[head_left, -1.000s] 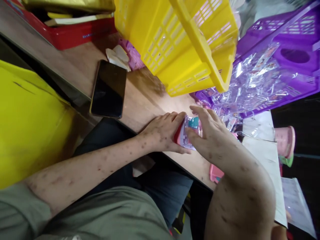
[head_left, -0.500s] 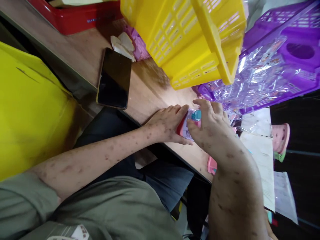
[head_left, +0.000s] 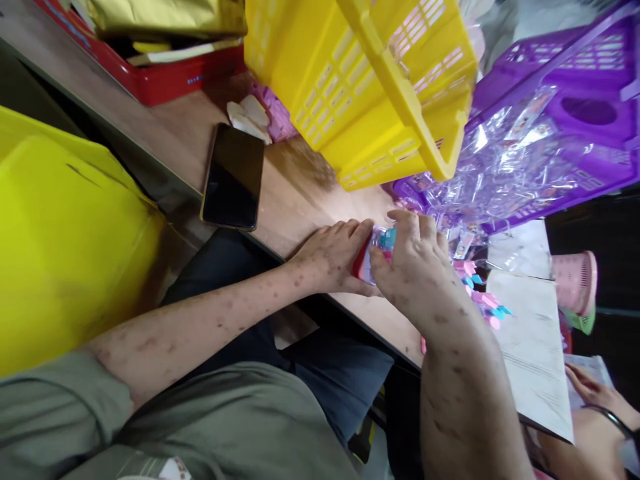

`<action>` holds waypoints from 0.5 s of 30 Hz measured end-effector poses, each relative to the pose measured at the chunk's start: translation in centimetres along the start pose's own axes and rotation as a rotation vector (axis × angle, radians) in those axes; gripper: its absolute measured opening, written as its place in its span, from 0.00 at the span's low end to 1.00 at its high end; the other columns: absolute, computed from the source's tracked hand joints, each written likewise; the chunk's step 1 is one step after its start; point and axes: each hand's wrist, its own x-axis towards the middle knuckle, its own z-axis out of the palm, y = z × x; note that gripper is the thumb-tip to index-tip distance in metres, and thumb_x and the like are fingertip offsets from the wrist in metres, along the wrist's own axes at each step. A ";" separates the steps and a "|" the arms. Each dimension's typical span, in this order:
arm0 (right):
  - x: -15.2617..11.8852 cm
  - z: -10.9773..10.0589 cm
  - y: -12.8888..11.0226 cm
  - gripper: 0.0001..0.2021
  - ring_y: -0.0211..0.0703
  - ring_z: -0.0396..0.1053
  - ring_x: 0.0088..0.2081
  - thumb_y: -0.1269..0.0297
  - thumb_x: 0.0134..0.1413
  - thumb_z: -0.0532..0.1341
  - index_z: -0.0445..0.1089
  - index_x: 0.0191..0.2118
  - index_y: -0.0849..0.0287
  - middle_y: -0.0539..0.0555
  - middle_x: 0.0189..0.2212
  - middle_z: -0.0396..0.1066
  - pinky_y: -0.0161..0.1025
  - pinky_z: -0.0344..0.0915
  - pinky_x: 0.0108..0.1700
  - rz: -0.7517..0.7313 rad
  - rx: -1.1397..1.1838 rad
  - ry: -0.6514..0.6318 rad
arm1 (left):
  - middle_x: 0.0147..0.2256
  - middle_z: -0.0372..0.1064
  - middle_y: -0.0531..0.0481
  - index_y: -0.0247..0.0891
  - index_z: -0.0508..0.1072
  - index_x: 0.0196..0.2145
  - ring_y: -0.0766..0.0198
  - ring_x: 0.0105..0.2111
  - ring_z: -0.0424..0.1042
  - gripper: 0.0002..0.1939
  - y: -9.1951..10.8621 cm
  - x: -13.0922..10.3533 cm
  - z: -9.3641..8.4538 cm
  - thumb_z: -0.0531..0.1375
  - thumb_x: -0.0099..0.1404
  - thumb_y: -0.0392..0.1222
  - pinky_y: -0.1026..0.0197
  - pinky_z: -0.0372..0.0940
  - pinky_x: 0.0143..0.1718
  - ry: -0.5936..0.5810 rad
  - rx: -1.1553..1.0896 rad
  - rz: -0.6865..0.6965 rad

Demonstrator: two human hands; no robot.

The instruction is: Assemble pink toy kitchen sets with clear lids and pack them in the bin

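Observation:
Low over the table edge, my left hand point(head_left: 333, 259) is closed around a small plastic case point(head_left: 367, 265) with a red side and a clear, pale lilac face. A teal piece point(head_left: 386, 237) shows at the top of the case. My right hand point(head_left: 415, 270) reaches over from the right, its thumb and curled fingers gripping the case's near side. Part of the case is hidden behind the right-hand fingers, so its exact kind cannot be made out.
A yellow basket point(head_left: 320, 100) and a purple basket point(head_left: 593, 157) of clear plastic packs point(head_left: 505, 160) stand beyond my hands. A phone point(head_left: 234, 177) lies left. Small pink and blue pieces point(head_left: 487, 300) lie right, near white card point(head_left: 533, 347). A co-worker's hand point(head_left: 595, 393) is at far right.
The view has shifted slightly. Both hands stay on the case. The small pink and blue pieces and a co-worker's hand have come into sight on the right.

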 end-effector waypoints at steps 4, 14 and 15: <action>-0.2 0.1 0.8 0.28 0.76 0.68 0.66 0.61 0.66 0.58 0.63 0.69 0.65 0.77 0.63 0.69 0.75 0.66 0.66 0.006 0.015 -0.020 | 0.64 0.71 0.34 0.38 0.56 0.71 0.37 0.64 0.73 0.57 -0.1 -0.1 0.2 0.77 0.58 0.66 0.40 0.69 0.64 0.036 0.005 0.024; 5.5 -2.7 4.2 0.20 0.61 0.78 0.60 0.54 0.78 0.51 0.79 0.52 0.54 0.63 0.53 0.82 0.62 0.71 0.66 0.153 0.213 -0.127 | 0.60 0.73 0.35 0.36 0.61 0.67 0.37 0.59 0.76 0.59 0.3 -0.1 -0.7 0.78 0.53 0.74 0.39 0.71 0.61 0.034 -0.014 -0.006; 6.2 -2.2 4.2 0.21 0.61 0.80 0.56 0.54 0.79 0.50 0.79 0.46 0.54 0.62 0.48 0.83 0.62 0.73 0.64 0.182 0.218 -0.213 | 0.59 0.73 0.35 0.36 0.61 0.68 0.37 0.59 0.76 0.59 0.3 0.0 -0.7 0.79 0.53 0.73 0.39 0.71 0.61 0.038 -0.024 -0.006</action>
